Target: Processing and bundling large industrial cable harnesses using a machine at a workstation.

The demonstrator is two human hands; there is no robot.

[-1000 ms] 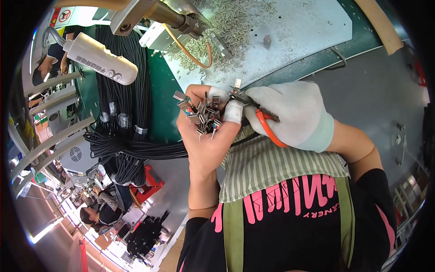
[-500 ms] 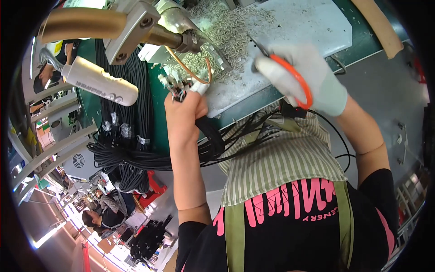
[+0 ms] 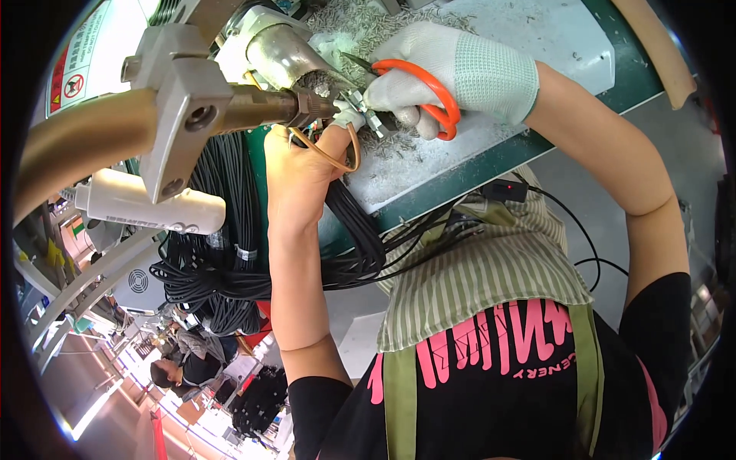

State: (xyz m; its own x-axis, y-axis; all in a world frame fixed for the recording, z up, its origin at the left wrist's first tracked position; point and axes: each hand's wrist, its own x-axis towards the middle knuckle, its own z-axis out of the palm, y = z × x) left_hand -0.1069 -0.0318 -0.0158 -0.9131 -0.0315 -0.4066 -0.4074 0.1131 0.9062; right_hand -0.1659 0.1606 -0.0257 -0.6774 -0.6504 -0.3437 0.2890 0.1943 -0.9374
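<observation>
My bare left hand, with a white cover on a fingertip, is closed at the end of a bundle of black cables. Its fingers are up against a small metal block under a metal nozzle, and the cable ends are hidden there. My right hand, in a white knitted glove, keeps orange-handled scissors in its grip, their dark tips pointing up and left. The gloved thumb and forefinger reach the metal block beside my left fingertips; what they pinch, if anything, is hidden.
Small metal clippings lie scattered over a white board on the green bench. A curved copper-coloured tube hangs close by my left hand. Thick metal clamp parts and a white cylinder crowd the left. Coiled black cables lie below them.
My right hand has moved left with the scissors, from over the board to the metal block. My left hand has shifted slightly up and left, bringing the cable ends under the nozzle. The view has shifted.
</observation>
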